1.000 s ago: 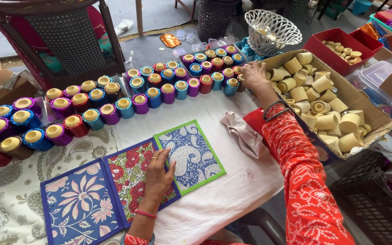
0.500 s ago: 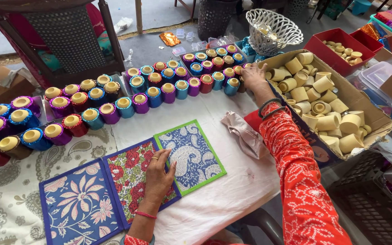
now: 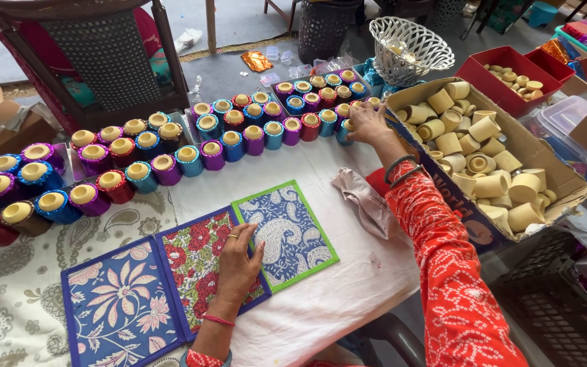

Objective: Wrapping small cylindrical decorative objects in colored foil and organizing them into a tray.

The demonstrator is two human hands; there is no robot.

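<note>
My left hand [image 3: 237, 264] lies flat, fingers apart, on a red floral fabric-covered board [image 3: 198, 261], between a blue floral board [image 3: 120, 306] and a green-edged blue paisley board [image 3: 287, 231]. My right hand [image 3: 368, 122], in an orange dotted sleeve, reaches to the right end of the rows of foil-wrapped cups [image 3: 239, 143]. Its fingers rest on the end cups beside a blue one [image 3: 344, 128]; whether they grip a cup is hidden.
A cardboard box of plain cream cups [image 3: 484, 156] stands at the right. Behind it are a white lattice basket [image 3: 407, 46], red trays [image 3: 504, 64] and plastic tubs. A beige cloth [image 3: 365, 197] lies on the white tablecloth. A chair [image 3: 96, 61] stands at the back left.
My right hand has shifted slightly left along the end of the cup rows. My left hand has stayed on the red floral board.
</note>
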